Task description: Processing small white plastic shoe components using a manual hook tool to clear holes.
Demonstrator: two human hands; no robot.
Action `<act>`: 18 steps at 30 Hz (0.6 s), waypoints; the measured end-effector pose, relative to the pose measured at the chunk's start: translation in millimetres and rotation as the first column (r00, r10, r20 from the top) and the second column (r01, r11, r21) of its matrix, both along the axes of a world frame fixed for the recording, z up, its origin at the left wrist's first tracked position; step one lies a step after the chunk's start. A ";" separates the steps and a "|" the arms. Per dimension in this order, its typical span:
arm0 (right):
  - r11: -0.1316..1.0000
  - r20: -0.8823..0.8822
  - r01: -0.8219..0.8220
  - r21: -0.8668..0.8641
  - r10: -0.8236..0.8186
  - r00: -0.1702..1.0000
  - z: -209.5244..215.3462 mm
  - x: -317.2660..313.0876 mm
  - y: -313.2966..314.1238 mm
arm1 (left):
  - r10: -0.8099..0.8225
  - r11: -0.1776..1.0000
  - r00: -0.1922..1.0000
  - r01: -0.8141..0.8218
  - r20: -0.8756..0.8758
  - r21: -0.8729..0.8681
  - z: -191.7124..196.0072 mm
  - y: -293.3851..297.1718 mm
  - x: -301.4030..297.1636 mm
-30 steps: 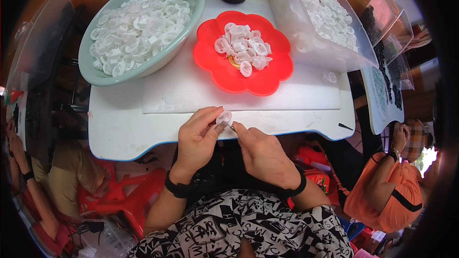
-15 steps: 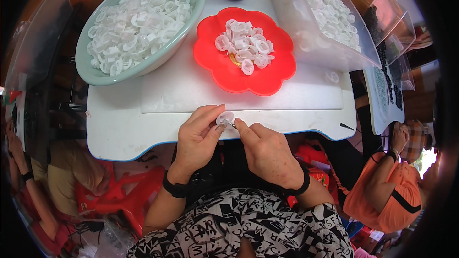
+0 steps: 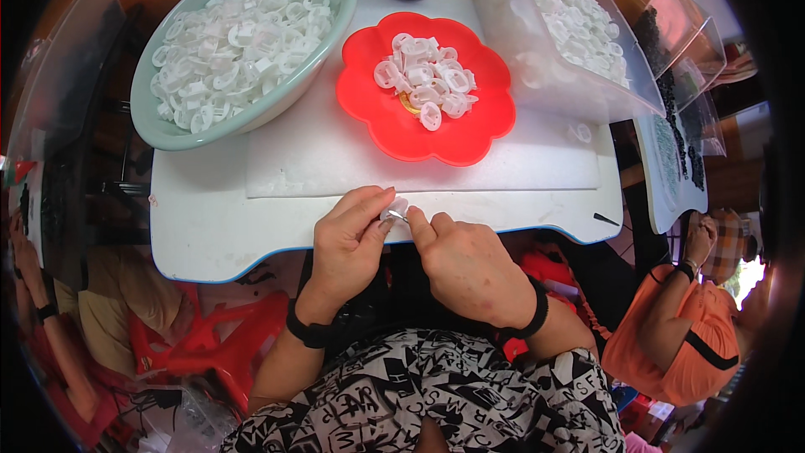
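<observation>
While hands (image 3: 402, 243) pinch, clip (image 3: 394, 210) axis unclear.

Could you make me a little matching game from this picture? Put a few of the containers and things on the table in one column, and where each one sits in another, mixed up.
Things:
1. green bowl of white plastic rings
2. red flower-shaped plate
3. clear plastic bag of white rings
4. single white ring

Places:
A. pinched between the left hand and the right hand at the near table edge
B. far left of the white table
C. far right of the table
D. middle of the table, beyond the hands

Pairs: 1-B, 2-D, 3-C, 4-A
</observation>
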State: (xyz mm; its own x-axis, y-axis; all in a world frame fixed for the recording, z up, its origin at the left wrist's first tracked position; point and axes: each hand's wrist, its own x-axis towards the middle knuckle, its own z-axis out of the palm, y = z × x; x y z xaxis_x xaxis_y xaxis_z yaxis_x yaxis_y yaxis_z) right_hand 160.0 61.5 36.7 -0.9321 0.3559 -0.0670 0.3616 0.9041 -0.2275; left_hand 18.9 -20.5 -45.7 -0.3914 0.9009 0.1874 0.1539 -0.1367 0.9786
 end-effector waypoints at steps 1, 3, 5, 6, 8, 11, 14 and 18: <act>1.000 0.014 -0.020 0.011 0.020 1.000 2.5 -0.5 1.2 | -0.003 1.000 1.000 0.003 0.001 0.002 0.2 0.2 0.5; 0.999 0.030 -0.037 0.034 0.036 0.999 6.4 -1.9 2.7 | 0.006 1.000 1.000 -0.007 -0.025 -0.011 1.1 0.0 1.2; 0.997 0.043 -0.054 0.056 0.052 0.998 8.2 -2.6 4.1 | 0.006 1.000 0.999 -0.006 -0.033 0.000 -0.9 -0.3 1.0; 0.997 0.048 -0.062 0.044 0.060 0.997 7.5 -3.1 5.4 | 0.006 1.000 0.999 -0.006 -0.039 0.009 -1.6 0.0 0.6; 0.997 0.048 -0.067 0.033 0.065 0.997 6.1 -1.5 5.7 | 0.005 1.000 0.999 -0.005 0.036 -0.003 0.0 0.5 2.4; 0.993 -0.061 0.023 -0.113 -0.030 0.998 1.4 3.9 2.6 | -0.001 1.000 0.967 0.004 0.255 -0.009 -0.5 1.9 2.6; 0.943 -0.145 0.126 -0.308 -0.178 0.973 -5.4 12.7 -5.4 | -0.016 1.000 0.922 0.016 0.387 0.002 2.0 2.1 3.9; 0.899 -0.206 0.157 -0.408 -0.259 0.944 -9.2 13.6 -7.6 | -0.026 0.999 0.930 0.013 0.366 0.038 1.0 1.8 3.4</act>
State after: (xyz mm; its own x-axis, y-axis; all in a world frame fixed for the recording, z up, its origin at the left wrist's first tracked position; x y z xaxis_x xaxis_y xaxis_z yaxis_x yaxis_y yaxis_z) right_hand 173.5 53.8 27.5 -0.8431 0.5375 -0.0128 0.4172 0.6391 -0.6461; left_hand 22.2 -18.7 -44.6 -0.4211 0.9046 0.0655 -0.2171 -0.1707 0.9611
